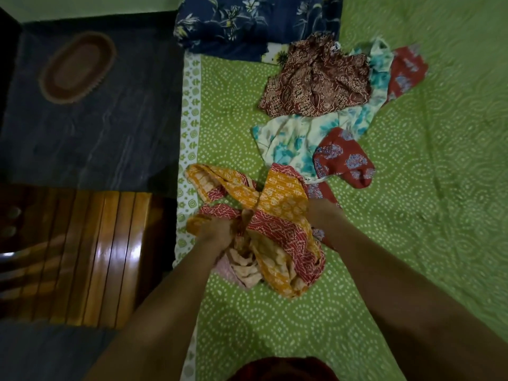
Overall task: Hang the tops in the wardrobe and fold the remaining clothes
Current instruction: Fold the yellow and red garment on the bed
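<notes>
Low in the frame's centre, the left hand (213, 233) grips the bunched orange-and-red garment (277, 215) on the green bedsheet (412, 215); the right hand (320, 213) is half buried in its folds, grip unclear. Beyond, upper centre-right, lies a pile of clothes (324, 105).

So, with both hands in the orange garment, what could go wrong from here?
1. The orange and red garment is bunched, so it may twist when lifted.
2. The right hand is next to the red floral piece, which may get dragged along.
3. The left hand works near the bed edge; cloth may slip off.
</notes>
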The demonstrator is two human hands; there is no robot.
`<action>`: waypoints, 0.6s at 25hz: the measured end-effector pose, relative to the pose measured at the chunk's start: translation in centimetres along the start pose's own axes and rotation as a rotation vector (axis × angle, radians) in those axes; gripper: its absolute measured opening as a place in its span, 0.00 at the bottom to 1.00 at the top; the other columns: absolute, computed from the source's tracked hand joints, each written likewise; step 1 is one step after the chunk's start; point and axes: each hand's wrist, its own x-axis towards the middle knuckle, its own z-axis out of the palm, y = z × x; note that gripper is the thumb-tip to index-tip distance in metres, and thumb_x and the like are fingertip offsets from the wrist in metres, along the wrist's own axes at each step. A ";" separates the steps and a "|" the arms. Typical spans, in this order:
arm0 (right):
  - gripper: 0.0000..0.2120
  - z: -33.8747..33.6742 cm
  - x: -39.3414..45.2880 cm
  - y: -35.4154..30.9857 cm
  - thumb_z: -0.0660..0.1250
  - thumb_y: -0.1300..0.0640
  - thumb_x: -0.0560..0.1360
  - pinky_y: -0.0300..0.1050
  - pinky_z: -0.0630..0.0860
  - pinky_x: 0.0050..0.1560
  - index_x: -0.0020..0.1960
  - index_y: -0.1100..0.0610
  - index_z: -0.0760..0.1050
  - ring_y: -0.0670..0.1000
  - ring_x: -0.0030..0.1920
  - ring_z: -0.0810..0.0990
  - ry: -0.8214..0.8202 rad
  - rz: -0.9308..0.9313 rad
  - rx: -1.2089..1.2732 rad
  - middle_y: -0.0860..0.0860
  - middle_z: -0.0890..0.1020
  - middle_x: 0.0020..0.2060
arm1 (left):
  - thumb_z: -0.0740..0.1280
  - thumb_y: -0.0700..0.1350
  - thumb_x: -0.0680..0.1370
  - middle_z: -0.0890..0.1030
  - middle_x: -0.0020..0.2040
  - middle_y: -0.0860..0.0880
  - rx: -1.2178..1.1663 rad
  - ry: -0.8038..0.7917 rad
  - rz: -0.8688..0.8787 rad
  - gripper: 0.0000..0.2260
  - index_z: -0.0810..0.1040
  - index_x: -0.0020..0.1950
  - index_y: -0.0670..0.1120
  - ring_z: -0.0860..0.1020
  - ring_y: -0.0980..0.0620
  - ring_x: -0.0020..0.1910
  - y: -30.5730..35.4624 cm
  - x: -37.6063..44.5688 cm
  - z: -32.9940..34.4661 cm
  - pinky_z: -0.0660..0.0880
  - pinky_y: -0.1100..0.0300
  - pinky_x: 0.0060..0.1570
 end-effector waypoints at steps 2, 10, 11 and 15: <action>0.23 -0.9 0.1 -1.7 0.63 0.51 0.78 0.59 0.70 0.64 0.71 0.52 0.64 0.64 0.67 0.67 0.066 -0.128 0.257 0.58 0.65 0.71 | 0.67 0.49 0.77 0.69 0.68 0.43 -0.228 0.116 -0.001 0.21 0.67 0.68 0.48 0.73 0.40 0.61 0.1 1.5 0.6 0.74 0.49 0.54; 0.18 2.4 -3.5 -2.5 0.62 0.51 0.78 0.45 0.73 0.47 0.65 0.57 0.73 0.55 0.59 0.76 -0.019 0.155 -0.265 0.54 0.77 0.60 | 0.66 0.37 0.78 0.64 0.73 0.45 -0.307 -0.530 0.562 0.23 0.68 0.72 0.44 0.66 0.44 0.69 7.3 -1.7 6.0 0.67 0.55 0.63; 0.17 2.1 -3.8 -1.7 0.61 0.52 0.78 0.43 0.74 0.46 0.64 0.58 0.74 0.54 0.57 0.77 -0.009 0.235 -0.272 0.54 0.78 0.59 | 0.65 0.38 0.79 0.62 0.75 0.47 -0.229 -0.627 0.625 0.22 0.67 0.73 0.45 0.65 0.45 0.71 7.9 -2.0 5.8 0.66 0.55 0.65; 0.19 -0.5 -3.2 -1.4 0.54 0.62 0.79 0.50 0.76 0.48 0.69 0.63 0.64 0.58 0.58 0.76 0.322 0.088 -0.114 0.58 0.71 0.63 | 0.60 0.40 0.79 0.76 0.64 0.42 -0.317 -0.315 0.446 0.12 0.79 0.60 0.42 0.76 0.43 0.58 8.1 -0.6 3.8 0.73 0.54 0.54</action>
